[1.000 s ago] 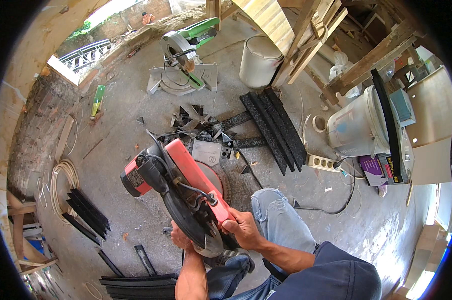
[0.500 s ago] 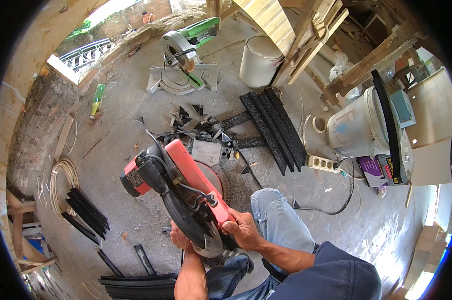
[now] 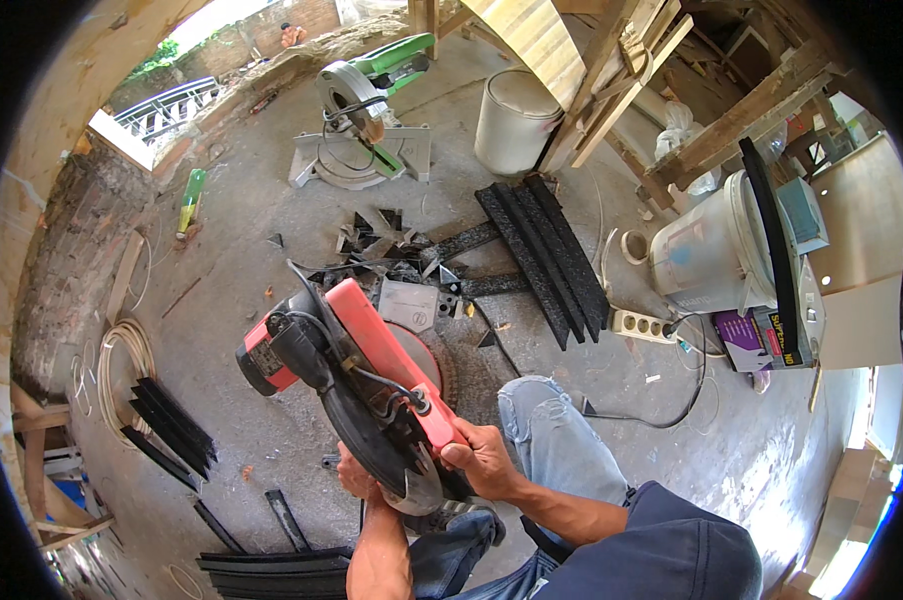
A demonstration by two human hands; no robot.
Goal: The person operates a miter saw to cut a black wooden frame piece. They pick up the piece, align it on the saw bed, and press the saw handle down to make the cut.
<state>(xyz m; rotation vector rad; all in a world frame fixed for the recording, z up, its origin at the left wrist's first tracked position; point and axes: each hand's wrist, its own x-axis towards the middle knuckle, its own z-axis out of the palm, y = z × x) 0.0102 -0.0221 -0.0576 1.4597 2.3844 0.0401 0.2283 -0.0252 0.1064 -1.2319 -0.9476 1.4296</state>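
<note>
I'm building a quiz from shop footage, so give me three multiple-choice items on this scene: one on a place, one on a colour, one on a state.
1. Where does the green miter saw stand?
A. On the concrete floor, far from the person
B. On the person's lap
C. On top of the white bucket

2. What colour is the handle and guard of the cut-off saw in hand?
A. Blue
B. Red
C. Yellow

3. How is the right hand placed on that saw?
A. Lying flat on the floor
B. Closed around the red handle's near end
C. Hanging free of it

Answers: 1 A, it sits on the floor near the wall opening, beyond the black offcuts. 2 B, the upper guard and handle show red. 3 B, the fingers wrap the handle, while the left hand is mostly hidden under the blade guard.
</note>
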